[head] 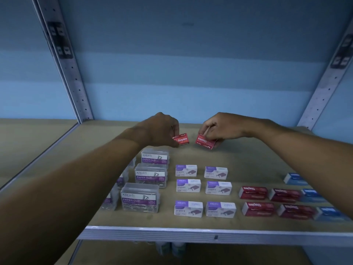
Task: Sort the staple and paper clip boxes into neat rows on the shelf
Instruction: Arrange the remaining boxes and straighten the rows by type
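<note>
Far back on the tan shelf (248, 157), my left hand (160, 130) grips one small red staples box (183, 139) and my right hand (219, 127) grips another red staples box (205, 142), tilted, its label upside down. Nearer the front, clear paper clip boxes (150, 175) stand in a column on the left, partly hidden by my left forearm. White and purple staple boxes (188, 185) lie in two columns at the centre. More red staple boxes (254, 192) sit in rows to the right, with blue boxes (313, 195) beyond them.
A metal lip (191, 233) runs along the shelf's front edge. Perforated metal uprights stand at back left (76, 83) and back right (322, 88) against a blue wall. Bare shelf surface lies behind and to the right of my hands. A lower shelf shows below.
</note>
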